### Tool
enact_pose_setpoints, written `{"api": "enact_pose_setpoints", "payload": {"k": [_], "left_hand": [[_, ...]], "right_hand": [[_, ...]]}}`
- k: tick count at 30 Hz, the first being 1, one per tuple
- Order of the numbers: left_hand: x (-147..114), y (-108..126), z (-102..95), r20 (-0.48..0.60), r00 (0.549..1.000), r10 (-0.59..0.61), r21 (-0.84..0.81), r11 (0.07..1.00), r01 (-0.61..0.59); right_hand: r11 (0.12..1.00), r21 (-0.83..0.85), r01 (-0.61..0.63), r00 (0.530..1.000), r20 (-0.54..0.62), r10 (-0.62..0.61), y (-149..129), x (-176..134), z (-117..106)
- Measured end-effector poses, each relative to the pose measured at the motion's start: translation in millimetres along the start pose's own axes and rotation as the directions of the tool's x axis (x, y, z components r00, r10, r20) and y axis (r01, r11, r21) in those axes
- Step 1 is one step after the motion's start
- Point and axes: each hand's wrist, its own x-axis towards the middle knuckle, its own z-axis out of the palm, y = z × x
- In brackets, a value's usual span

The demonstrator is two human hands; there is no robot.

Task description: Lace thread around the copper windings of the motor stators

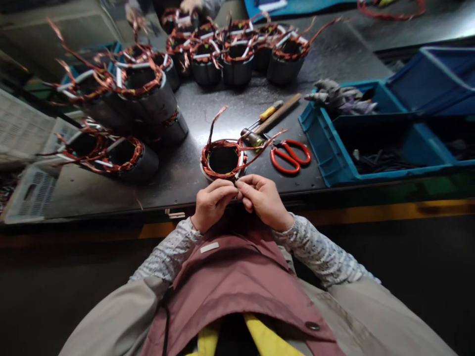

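Note:
A motor stator with copper windings stands upright at the bench's front edge, wire leads sticking up and out to the right. My left hand and my right hand meet just in front of its near rim. The fingertips of both are pinched together, almost touching each other. What they pinch is too small to make out and mostly hidden by the fingers. Right of the stator lie red-handled scissors, with a hammer and a yellow-handled screwdriver behind them.
Several more wound stators crowd the back of the metal bench, and others are stacked at the left. A blue divided bin on the right holds grey gloves and dark pieces. A co-worker's hand shows at the far side.

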Motion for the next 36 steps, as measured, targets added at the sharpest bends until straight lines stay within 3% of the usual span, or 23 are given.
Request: {"api": "enact_pose_setpoints", "payload": {"k": [3, 6, 10, 13, 17, 20, 22, 24, 27, 28, 30, 33, 36], "left_hand": [[-5, -2, -2.2, -0.007, 0.996, -0.092, -0.056, 0.994, 0.092], [-10, -5, -3.2, -0.047, 0.989, -0.141, -0.056, 0.989, 0.138], [-7, -11, -3.7, -0.019, 0.993, 0.116, 0.047, 0.992, -0.115], [1, -12, -5.3, 0.060, 0.984, 0.169, -0.023, 0.985, -0.168], [7, -7, -6.4, 0.134, 0.989, 0.062, -0.034, 0.998, -0.058], [7, -1, -5.7, 0.106, 0.994, 0.037, 0.016, 0.999, -0.039], [8, 1, -5.1, 0.059, 0.998, 0.021, 0.063, 0.998, -0.025], [10, 2, -4.1, 0.036, 0.999, -0.013, 0.101, 0.995, 0.009], [17, 2, -1.6, 0.068, 0.996, -0.053, 0.152, 0.987, 0.042], [19, 2, -0.6, 0.081, 0.994, -0.071, 0.171, 0.984, 0.057], [24, 2, 0.9, 0.100, 0.986, -0.136, 0.178, 0.977, 0.117], [30, 1, 0.7, 0.123, 0.945, -0.302, 0.082, 0.952, 0.293], [34, -1, -2.2, 0.165, 0.920, -0.356, -0.005, 0.932, 0.362]], "right_hand": [[1.000, 0.018, -0.017, 0.999, 0.033, 0.016, 0, 1, 0], [0.982, 0.143, -0.121, 0.992, 0.065, 0.113, -3, 5, -1], [0.964, 0.195, -0.180, 0.982, 0.092, 0.165, -6, 7, -2], [0.984, 0.130, -0.124, 0.991, 0.062, 0.116, -3, 6, -3], [0.999, 0.014, -0.032, 0.997, 0.072, 0.031, 0, 5, -6], [1.000, -0.016, -0.026, 0.994, 0.105, 0.027, 2, 5, -9], [0.982, -0.163, 0.092, 0.992, 0.106, -0.075, 3, 4, -10], [0.856, -0.405, 0.322, 0.947, 0.126, -0.297, 6, 2, -12], [0.493, -0.652, 0.576, 0.781, 0.260, -0.568, 12, 0, -18], [0.394, -0.691, 0.606, 0.738, 0.305, -0.601, 14, 0, -20], [0.265, -0.743, 0.615, 0.698, 0.357, -0.620, 16, 1, -24], [0.178, -0.783, 0.597, 0.684, 0.379, -0.624, 15, 5, -28], [0.054, -0.790, 0.611, 0.611, 0.427, -0.667, 12, 7, -30]]}}
